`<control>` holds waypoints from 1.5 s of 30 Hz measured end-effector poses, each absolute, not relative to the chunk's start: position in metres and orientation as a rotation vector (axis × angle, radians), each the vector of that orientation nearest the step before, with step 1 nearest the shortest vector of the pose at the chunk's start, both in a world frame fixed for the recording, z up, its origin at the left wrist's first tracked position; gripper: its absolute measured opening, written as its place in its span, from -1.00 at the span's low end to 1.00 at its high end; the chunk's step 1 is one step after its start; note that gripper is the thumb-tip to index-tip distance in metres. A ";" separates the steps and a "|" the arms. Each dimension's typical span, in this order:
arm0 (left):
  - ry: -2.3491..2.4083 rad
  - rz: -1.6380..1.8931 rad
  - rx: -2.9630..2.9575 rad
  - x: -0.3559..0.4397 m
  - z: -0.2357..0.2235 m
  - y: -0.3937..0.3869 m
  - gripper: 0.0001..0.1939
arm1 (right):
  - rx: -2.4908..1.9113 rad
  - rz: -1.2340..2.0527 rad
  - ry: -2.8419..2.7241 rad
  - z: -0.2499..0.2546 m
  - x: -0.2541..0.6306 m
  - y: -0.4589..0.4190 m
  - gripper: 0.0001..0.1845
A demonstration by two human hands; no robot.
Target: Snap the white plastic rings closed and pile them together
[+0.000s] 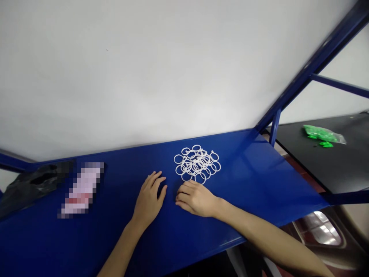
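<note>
A loose pile of thin white plastic rings (197, 163), each with a small knob, lies on the blue tabletop (245, 169). Just below the pile rests my right hand (194, 198), knuckles up and fingers curled inward. Its fingertips face left, and whatever they may hold is hidden. To the left of the rings my left hand (150, 196) lies palm down on the table, fingers stretched and thumb apart, with nothing in it. A narrow space separates the two hands.
On the left lie a blurred-out pinkish item (85, 188) and a black plastic bag (31, 188). A white wall (173, 77) rises behind the table. At right, a blue metal frame (288, 92) borders a black table (314, 165) holding a bag of green pieces (323, 134).
</note>
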State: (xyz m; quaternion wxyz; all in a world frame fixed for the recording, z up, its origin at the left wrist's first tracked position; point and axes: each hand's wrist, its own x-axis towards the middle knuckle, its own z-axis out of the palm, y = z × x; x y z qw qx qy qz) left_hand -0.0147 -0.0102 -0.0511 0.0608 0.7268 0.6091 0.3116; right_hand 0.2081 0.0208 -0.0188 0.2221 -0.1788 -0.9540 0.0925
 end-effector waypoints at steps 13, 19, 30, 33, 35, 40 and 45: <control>1.925 0.835 2.246 -0.013 -0.050 -0.011 -0.72 | -1.205 0.054 -2.601 0.006 0.243 0.111 0.01; 1.915 0.857 2.251 -0.012 -0.048 -0.011 -0.74 | -1.225 0.137 -2.620 -0.005 0.241 0.109 -0.28; 1.897 0.875 2.260 -0.012 -0.047 -0.011 -0.75 | -1.253 -0.003 -2.427 -0.011 0.247 0.113 -0.58; 1.896 0.872 2.251 -0.012 -0.047 -0.011 -0.74 | -1.271 -0.039 -2.402 -0.013 0.251 0.116 -0.59; 1.898 0.867 2.244 -0.012 -0.046 -0.011 -0.74 | -1.265 -0.040 -2.385 -0.014 0.254 0.117 -0.56; 1.893 0.864 2.248 -0.012 -0.047 -0.010 -0.74 | -1.269 -0.037 -2.379 -0.012 0.255 0.116 -0.36; 1.897 0.863 2.246 -0.011 -0.047 -0.011 -0.74 | -1.328 -0.047 -2.495 -0.012 0.251 0.113 -0.25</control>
